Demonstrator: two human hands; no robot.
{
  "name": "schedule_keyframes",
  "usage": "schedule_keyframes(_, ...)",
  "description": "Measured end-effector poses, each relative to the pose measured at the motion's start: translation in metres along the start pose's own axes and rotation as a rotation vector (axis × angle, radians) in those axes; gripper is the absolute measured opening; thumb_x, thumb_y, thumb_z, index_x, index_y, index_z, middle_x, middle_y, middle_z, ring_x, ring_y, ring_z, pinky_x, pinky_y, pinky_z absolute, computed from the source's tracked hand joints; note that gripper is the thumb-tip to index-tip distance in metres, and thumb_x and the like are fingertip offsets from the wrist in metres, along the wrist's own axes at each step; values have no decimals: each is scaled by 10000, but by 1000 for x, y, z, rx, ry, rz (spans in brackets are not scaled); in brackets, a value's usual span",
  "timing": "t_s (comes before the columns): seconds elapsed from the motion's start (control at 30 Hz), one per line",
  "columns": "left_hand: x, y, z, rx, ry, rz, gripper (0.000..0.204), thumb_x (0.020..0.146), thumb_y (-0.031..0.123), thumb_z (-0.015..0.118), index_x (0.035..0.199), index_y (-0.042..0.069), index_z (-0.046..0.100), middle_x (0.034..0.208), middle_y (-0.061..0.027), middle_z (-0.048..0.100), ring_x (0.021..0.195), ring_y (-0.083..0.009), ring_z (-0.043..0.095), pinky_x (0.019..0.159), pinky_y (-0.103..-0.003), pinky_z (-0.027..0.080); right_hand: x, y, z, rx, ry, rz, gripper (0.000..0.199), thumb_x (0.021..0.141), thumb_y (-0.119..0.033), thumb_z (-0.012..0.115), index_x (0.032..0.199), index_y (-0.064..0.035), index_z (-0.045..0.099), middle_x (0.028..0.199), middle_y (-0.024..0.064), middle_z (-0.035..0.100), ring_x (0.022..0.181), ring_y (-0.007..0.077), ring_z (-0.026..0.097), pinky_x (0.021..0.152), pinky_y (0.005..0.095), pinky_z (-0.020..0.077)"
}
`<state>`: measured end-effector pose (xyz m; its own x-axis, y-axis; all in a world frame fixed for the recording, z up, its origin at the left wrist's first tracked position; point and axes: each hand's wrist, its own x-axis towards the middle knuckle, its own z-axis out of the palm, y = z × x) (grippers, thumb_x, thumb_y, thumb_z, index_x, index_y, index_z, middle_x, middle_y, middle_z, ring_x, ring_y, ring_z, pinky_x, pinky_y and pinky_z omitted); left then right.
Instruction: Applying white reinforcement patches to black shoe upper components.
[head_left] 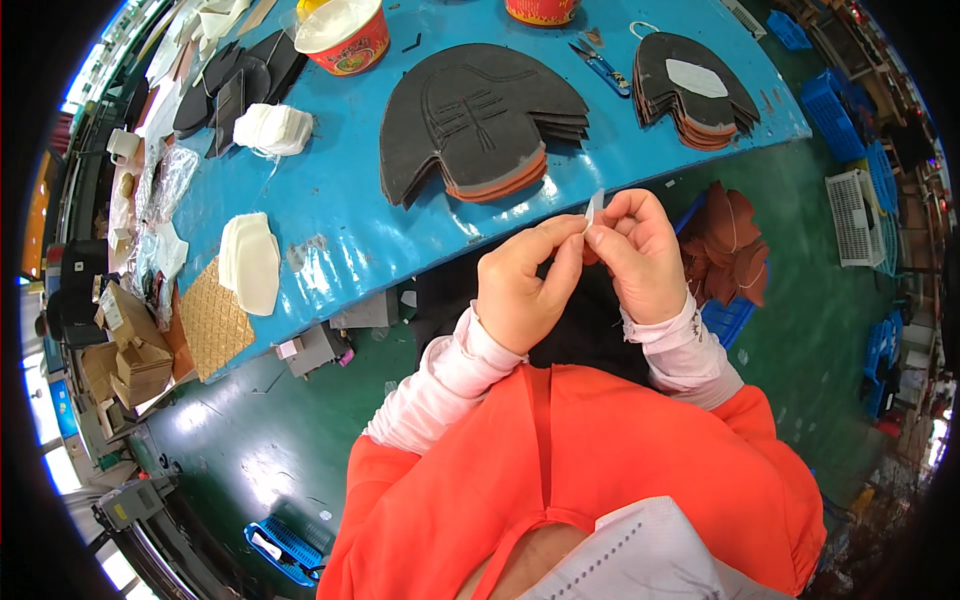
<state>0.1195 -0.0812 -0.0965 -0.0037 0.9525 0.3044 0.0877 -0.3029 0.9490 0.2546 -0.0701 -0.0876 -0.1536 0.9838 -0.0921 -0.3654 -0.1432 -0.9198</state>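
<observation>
My left hand [522, 285] and my right hand [640, 255] meet in front of my chest, below the blue table's [340, 225] front edge. Both pinch a small thin white strip [593, 211] between thumb and fingertips, its top end sticking up between the hands. Just beyond the hands lies a stack of dark grey shoe-upper pieces [480, 125] with stitched lines, fanned over orange-brown layers. My sleeves are pale pink and I wear an orange apron.
A second dark stack with a white patch [695, 88], blue scissors [600, 62], a red bowl [345, 38], white padded pieces [250, 262], and a tan quilted sheet [212, 322] sit on the table. Brown pieces [732, 245] fill a blue crate at right. Green floor below.
</observation>
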Motion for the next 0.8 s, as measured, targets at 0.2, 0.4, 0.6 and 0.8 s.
schedule_keyframes(0.2, -4, -5, 0, -205, 10, -150, 145, 815, 27, 593, 945, -21, 635, 798, -104, 667, 727, -133, 649, 652, -236, 509, -2, 4, 2, -66, -17, -28, 158, 867, -12, 519, 962, -30, 393, 848, 56, 547, 756, 101, 542, 679, 230, 451)
schedule_keyframes(0.4, -5, -9, 0, -293, -24, -196, 138, 824, 21, 585, 946, -31, 622, 836, -90, 662, 735, -127, 640, 680, -234, 508, -5, 5, -2, -75, -74, -68, 151, 876, 1, 501, 948, -42, 376, 891, 53, 519, 797, 93, 523, 714, 233, 451)
schedule_keyframes(0.6, -2, -9, -6, -438, -12, -285, 92, 848, 27, 559, 884, -49, 599, 798, -78, 642, 725, -109, 614, 670, -223, 493, -3, 8, 0, -55, -115, -48, 144, 885, -34, 511, 945, -62, 383, 884, 41, 531, 787, 89, 501, 727, 233, 426)
schedule_keyframes(0.8, -5, -6, -7, -503, -54, -333, 105, 867, 34, 537, 910, -54, 575, 814, -75, 631, 749, -108, 605, 688, -221, 486, -4, 11, -4, -56, -146, -61, 147, 877, -5, 508, 937, -38, 378, 882, 51, 516, 805, 105, 531, 751, 251, 464)
